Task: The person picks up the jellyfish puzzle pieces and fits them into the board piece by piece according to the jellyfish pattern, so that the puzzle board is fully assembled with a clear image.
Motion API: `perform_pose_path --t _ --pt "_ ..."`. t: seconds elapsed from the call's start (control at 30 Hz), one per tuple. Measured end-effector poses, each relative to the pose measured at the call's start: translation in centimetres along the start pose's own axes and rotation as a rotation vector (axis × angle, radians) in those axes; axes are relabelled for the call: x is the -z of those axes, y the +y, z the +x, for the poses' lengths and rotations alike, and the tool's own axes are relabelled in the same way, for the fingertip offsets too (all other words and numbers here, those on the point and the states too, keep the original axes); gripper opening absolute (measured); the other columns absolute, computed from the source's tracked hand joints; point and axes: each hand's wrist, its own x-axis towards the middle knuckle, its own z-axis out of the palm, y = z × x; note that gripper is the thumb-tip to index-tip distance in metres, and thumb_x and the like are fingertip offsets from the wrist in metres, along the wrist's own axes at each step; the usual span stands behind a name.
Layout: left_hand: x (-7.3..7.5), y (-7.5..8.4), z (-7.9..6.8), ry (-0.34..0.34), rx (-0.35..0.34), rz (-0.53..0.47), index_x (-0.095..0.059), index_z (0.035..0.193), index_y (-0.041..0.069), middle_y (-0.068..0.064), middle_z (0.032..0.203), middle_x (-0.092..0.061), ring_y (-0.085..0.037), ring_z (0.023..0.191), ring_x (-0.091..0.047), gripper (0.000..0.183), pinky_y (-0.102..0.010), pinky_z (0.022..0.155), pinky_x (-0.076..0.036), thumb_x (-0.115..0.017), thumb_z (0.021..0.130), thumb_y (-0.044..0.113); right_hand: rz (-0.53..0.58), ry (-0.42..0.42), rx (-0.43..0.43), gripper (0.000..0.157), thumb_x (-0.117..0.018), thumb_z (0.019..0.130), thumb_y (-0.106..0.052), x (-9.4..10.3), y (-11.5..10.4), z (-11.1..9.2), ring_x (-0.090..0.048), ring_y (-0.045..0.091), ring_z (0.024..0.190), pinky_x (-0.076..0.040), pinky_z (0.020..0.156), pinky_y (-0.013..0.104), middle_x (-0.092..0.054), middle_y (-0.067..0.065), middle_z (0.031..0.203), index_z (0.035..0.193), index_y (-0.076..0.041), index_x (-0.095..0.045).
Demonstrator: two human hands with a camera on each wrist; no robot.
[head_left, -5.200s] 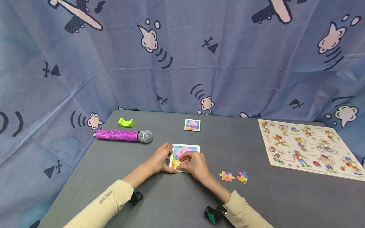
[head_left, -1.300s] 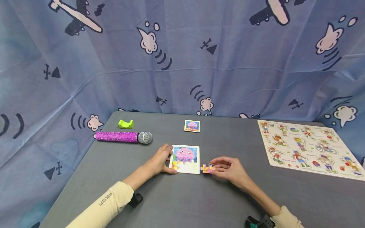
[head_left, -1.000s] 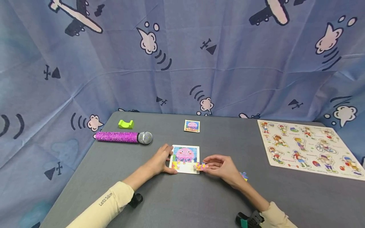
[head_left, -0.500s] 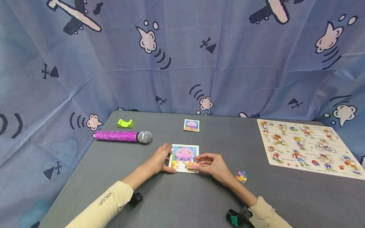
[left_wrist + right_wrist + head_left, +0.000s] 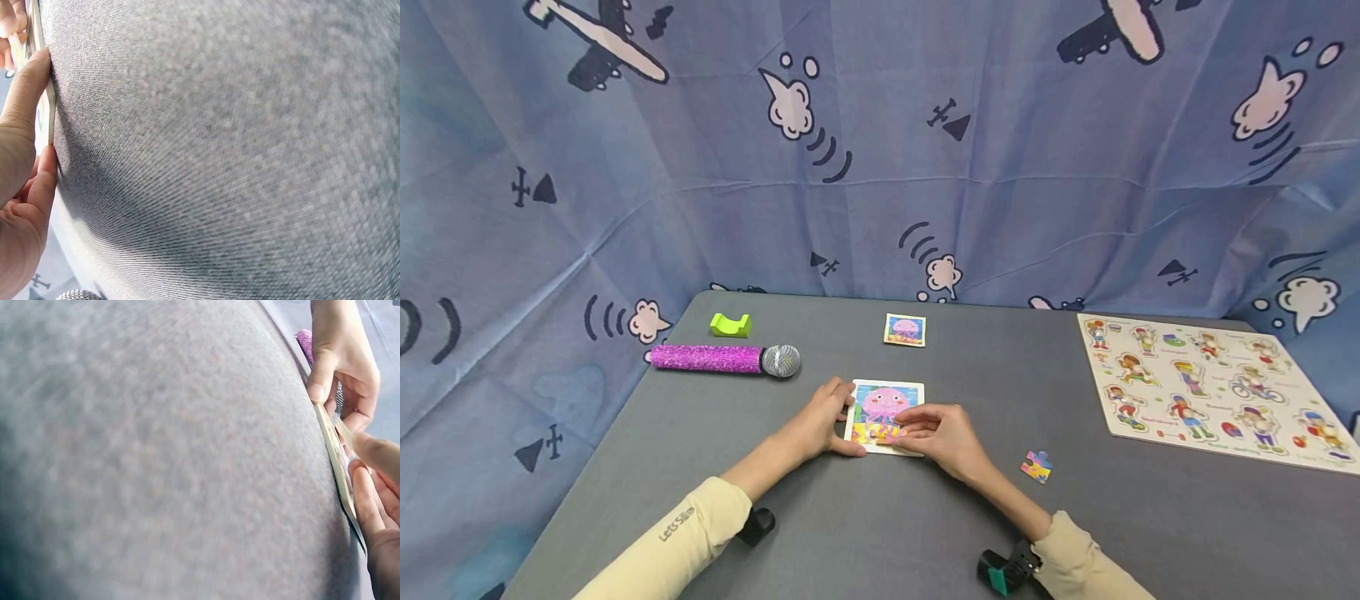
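Note:
A small jigsaw puzzle board (image 5: 883, 402) with a white rim and a pink jellyfish picture lies flat at the middle of the table. My left hand (image 5: 818, 423) holds its left side, the thumb at the near edge and the fingers along the left edge. Over the lower part of the board, my right hand (image 5: 947, 439) pinches a puzzle piece (image 5: 884, 440), tilted in the right wrist view and partly hidden by the fingertips. One loose puzzle piece (image 5: 1037, 467), yellow, pink and blue, lies on the table right of my right hand.
Behind the board lies a small jellyfish picture card (image 5: 905, 330). A glittery purple microphone (image 5: 722, 359) and a lime-green cradle-shaped block (image 5: 731, 325) are at the left. A large peg puzzle board (image 5: 1217, 392) with figures covers the right. A blue curtain (image 5: 865, 150) hangs behind the table (image 5: 850, 533).
My right hand took one of two loose pieces from the table and carried it left over the jellyfish board, where it now sits lower down. My left hand stayed on the board.

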Motion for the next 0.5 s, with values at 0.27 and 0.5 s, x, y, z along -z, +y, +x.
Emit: perform_pose_path --t 0.27,0.5 --pt "-0.18 -0.17 0.13 -0.006 0.006 -0.015 -0.046 0.126 -0.018 -0.015 0.104 -0.054 -0.027 0.091 -0.054 0.089 -0.030 0.084 -0.051 -0.092 0.060 0.019 -0.144 0.030 0.020 0.026 -0.081 0.069 0.005 -0.68 -0.49 0.18 -0.068 0.015 0.070 -0.057 0.063 0.020 -0.071 0.018 0.087 0.093 0.010 -0.071" --pt "-0.08 -0.14 0.01 -0.006 0.015 -0.022 -0.045 0.127 -0.018 -0.014 0.104 -0.054 -0.026 0.092 -0.053 0.090 -0.031 0.084 -0.051 -0.092 0.060 0.020 -0.286 0.056 0.048 0.023 -0.083 0.068 0.002 -1.02 -0.87 0.28 -0.066 0.012 0.064 -0.055 0.058 0.018 -0.072 0.011 0.082 0.088 0.005 -0.074"
